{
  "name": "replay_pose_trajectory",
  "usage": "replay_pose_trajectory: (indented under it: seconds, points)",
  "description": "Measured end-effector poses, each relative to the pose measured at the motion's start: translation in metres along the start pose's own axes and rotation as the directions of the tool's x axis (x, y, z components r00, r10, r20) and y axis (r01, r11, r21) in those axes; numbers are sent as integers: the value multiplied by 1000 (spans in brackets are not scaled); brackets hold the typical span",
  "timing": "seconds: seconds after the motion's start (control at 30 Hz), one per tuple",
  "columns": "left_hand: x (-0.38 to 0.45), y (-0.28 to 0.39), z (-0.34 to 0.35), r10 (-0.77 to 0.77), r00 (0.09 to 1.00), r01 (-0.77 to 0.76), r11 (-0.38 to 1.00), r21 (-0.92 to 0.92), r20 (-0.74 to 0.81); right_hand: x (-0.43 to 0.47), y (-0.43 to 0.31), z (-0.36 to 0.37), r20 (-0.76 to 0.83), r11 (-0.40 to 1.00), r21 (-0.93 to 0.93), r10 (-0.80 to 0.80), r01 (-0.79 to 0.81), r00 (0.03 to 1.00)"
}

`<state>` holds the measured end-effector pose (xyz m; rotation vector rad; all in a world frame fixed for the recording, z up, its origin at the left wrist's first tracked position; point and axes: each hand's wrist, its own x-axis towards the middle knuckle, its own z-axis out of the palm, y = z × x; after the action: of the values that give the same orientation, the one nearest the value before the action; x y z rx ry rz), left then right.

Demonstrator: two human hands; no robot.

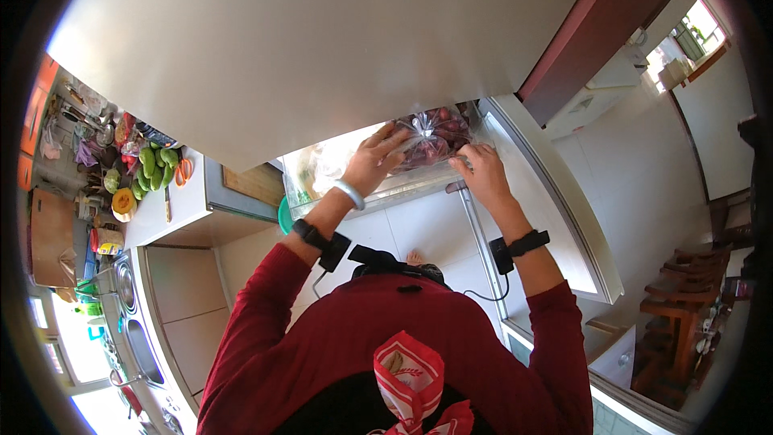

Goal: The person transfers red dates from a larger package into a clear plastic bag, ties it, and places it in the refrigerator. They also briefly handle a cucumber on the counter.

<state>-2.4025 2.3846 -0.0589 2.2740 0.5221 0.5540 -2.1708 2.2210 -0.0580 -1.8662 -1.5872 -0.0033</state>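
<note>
A clear plastic bag of dark red round fruit (432, 139) lies in a pulled-out, lit refrigerator drawer (386, 194). My left hand (371, 163) rests on the bag's left side with its fingers spread; whether it grips the plastic I cannot tell. At the bag's right edge, my right hand (483, 170) has its thumb and index finger pinched at the plastic. More pale bagged contents fill the drawer's left part, too bright to identify. The drawer's back is hidden under the large pale panel above.
An open refrigerator door (543, 193) stands at the right. On the left counter (190, 205) are green cucumbers (158, 163), a cut pumpkin (124, 200), orange-handled scissors (183, 172) and a knife (168, 205). A green basin (284, 215) sits below the drawer's left end.
</note>
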Motion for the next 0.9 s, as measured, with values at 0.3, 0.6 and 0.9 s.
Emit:
replay_pose_trajectory:
  seconds: [0.3, 0.6, 0.9]
  points:
    - [34, -24, 29, 216, 976, -206, 962, 181, -39, 13, -11, -7, 0, 996, 23, 88, -88, 996]
    - [54, 16, 31, -22, 997, -10, 916, 400, 75, 66, 25, 37, 92, 997, -58, 47, -42, 995]
    - [60, 14, 39, 1, 993, -58, 874, 483, 119, 45, 22, 27, 300, 976, -68, 219, -208, 929]
